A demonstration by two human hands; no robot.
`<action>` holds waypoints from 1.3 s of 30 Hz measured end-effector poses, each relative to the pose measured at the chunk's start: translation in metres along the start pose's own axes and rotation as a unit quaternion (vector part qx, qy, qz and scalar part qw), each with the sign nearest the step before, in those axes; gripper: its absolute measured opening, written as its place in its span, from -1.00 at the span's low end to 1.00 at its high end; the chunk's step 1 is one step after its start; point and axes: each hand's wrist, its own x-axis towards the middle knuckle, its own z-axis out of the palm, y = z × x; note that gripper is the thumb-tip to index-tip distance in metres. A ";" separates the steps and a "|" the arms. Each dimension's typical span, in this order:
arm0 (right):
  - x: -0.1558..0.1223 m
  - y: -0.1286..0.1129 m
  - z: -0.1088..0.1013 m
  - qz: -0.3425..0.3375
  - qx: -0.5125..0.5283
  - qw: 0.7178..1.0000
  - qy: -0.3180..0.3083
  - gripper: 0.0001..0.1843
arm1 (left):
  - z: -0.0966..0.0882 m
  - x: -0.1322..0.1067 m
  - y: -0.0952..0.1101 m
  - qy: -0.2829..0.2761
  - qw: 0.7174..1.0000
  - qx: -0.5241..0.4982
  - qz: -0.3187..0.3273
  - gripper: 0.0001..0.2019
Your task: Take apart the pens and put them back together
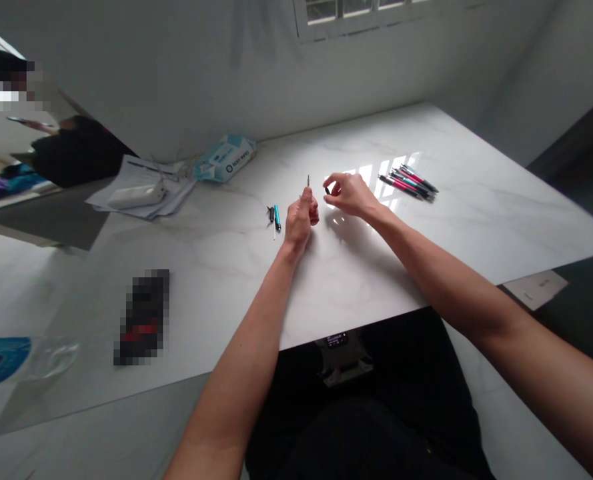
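My left hand [300,217] is closed in a fist around a thin pen part [308,181], whose narrow dark tip stands upright above the thumb. Just to its right, my right hand [350,193] pinches a small black piece [327,191] between thumb and fingertips. The two hands are close but apart. Left of my left hand lie loose pen parts: a turquoise barrel [277,217], small black pieces [271,215] and a thin white stick [275,231]. Most of what my left fist holds is hidden.
Several pens [409,182] lie bundled on the white table [371,267] at right. Farther left are a wipes packet [225,159], papers [169,197] with a white device [137,195], and a blurred dark item [143,319]. A person [71,143] shows at far left.
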 end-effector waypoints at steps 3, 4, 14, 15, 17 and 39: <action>-0.003 0.002 0.004 0.034 -0.086 0.994 -0.055 -0.66 | -0.001 0.001 0.001 0.002 1.000 -0.002 0.004 -0.28; -0.003 0.002 0.003 0.039 -0.099 0.992 -0.066 -0.66 | -0.002 0.002 0.001 0.003 1.000 -0.004 0.008 -0.28; 0.002 0.014 -0.019 -0.030 -0.067 0.985 -0.159 -0.09 | -0.017 0.008 0.012 0.034 0.998 -0.042 0.026 -0.26; 0.003 0.017 -0.018 -0.043 -0.056 0.983 -0.167 -0.15 | -0.018 0.008 0.013 0.038 0.998 -0.045 0.028 -0.26; 0.004 0.021 -0.016 -0.050 -0.035 0.983 -0.172 -0.29 | -0.021 0.008 0.015 0.044 0.997 -0.055 0.033 -0.26; 0.007 0.001 0.059 -0.095 -0.001 0.994 -0.057 0.05 | -0.032 0.011 0.017 0.080 0.988 -0.130 0.029 -0.33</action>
